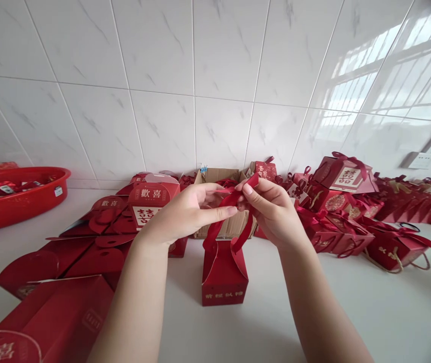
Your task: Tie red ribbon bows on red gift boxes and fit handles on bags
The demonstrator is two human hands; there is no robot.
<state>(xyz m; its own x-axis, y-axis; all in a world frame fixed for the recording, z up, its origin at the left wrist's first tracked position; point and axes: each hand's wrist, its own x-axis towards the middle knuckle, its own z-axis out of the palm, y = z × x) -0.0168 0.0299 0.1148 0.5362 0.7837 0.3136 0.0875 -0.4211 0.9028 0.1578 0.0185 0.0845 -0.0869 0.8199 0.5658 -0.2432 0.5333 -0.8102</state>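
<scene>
A small red gift box (225,282) with gold characters stands upright on the white table in front of me. From its top a red ribbon (215,229) rises in two strands that cross between my hands. My left hand (192,206) pinches the ribbon between thumb and fingers, on the left of the crossing. My right hand (268,206) grips the ribbon close to its end, thumb on top. Both hands are above the box, apart from its body. Fingertips behind the ribbon are partly hidden.
Flat and folded red boxes (75,257) crowd the left side. A red basin (22,201) with small packets sits at far left. Behind my hands is a cardboard box (217,176). Finished ribboned boxes (336,201) are stacked on the right, before a tiled wall (223,60).
</scene>
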